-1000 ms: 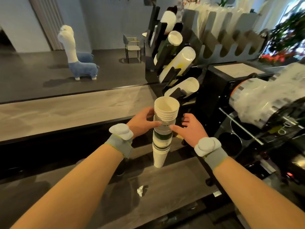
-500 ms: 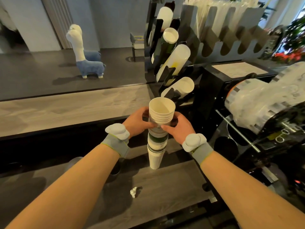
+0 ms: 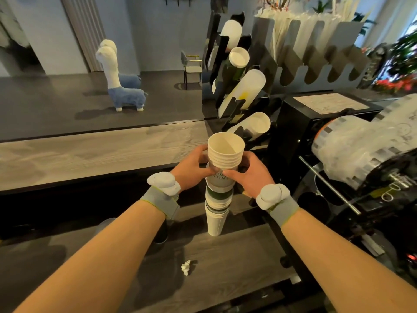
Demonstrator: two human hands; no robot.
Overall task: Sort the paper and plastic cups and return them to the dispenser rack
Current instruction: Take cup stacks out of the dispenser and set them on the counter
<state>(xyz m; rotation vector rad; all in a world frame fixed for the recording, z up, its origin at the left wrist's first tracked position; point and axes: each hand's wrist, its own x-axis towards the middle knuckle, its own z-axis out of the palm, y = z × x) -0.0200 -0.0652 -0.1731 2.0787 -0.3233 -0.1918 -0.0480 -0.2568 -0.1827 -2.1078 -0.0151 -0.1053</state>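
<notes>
Two hands on one tall stack (image 3: 218, 199) of nested paper cups, upright, base on the dark wood counter (image 3: 237, 263) near its far edge. Left hand (image 3: 191, 169): fingers curled round the stack's upper part from the left, thumb across the front. Right hand (image 3: 249, 173): wrapped round the same part from the right, thumb meeting the left thumb just under the ribbed top rims. Lower cups show green bands; top cup plain white, mouth open upward. Rack (image 3: 234, 71): black, behind the stack, well above it, holding four slanted rows of cups. Paper scrap (image 3: 186, 267): crumpled, white, on the counter nearer the front edge, between the forearms.
</notes>
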